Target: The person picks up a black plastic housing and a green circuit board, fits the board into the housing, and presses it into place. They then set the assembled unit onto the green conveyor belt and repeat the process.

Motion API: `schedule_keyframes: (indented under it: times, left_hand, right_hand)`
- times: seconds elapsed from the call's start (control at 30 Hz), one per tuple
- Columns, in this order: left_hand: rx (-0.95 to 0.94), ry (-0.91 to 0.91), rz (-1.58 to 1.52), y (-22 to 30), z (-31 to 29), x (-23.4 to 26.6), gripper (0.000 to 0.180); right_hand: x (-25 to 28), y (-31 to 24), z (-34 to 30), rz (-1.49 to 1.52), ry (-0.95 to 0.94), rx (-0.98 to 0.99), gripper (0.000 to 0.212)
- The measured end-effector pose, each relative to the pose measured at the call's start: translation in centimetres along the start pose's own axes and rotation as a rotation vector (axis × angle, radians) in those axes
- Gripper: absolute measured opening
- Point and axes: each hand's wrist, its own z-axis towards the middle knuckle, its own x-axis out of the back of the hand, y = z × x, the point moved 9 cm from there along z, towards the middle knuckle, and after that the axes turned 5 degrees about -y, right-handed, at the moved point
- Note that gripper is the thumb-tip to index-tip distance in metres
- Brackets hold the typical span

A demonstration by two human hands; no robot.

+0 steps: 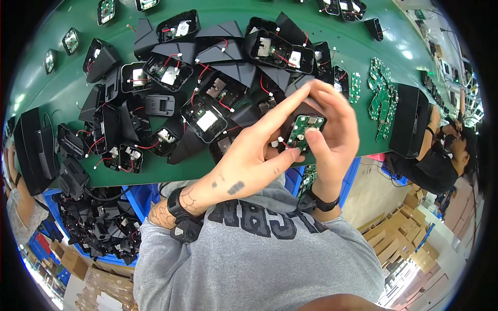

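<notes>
The left hand (251, 155) and right hand (333, 136) are cupped round a small black housing (303, 110) just over the bench's near edge, right of the middle. The left fingers stretch straight along its far side, thumb tip at its near end; the right fingers curl round it, thumb pressing at the green circuit board (296, 133) set in it.

A heap of black housings (171, 75), many open with red wires trailing, crowds in from the left and far side, close to the left hand. Towards the bench's right end lie loose green boards (381, 98), then a black panel (410, 122), with a co-worker (436, 166) beyond. Another black panel (32, 150) stands at the left end.

A strip of green bench (155, 177) runs along the near edge below the heap; more green surface opens towards the far right corner. A blue crate (136, 205) sits below the near edge, left.
</notes>
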Motion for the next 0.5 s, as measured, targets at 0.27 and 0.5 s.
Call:
schedule_keyframes:
  times: [0.27, 0.5]
  left_hand:
    - [-0.088, -0.172, 0.266, 0.0, -0.2, -1.1, 0.077]
    - [0.032, -0.12, 0.083, -0.2, 0.2, -1.5, 0.077]
  right_hand:
    - [-0.4, 1.5, -1.1, 0.166, -0.256, -0.309, 0.052]
    - [0.9, 2.0, -1.5, 0.24, -0.022, -0.245, 0.048]
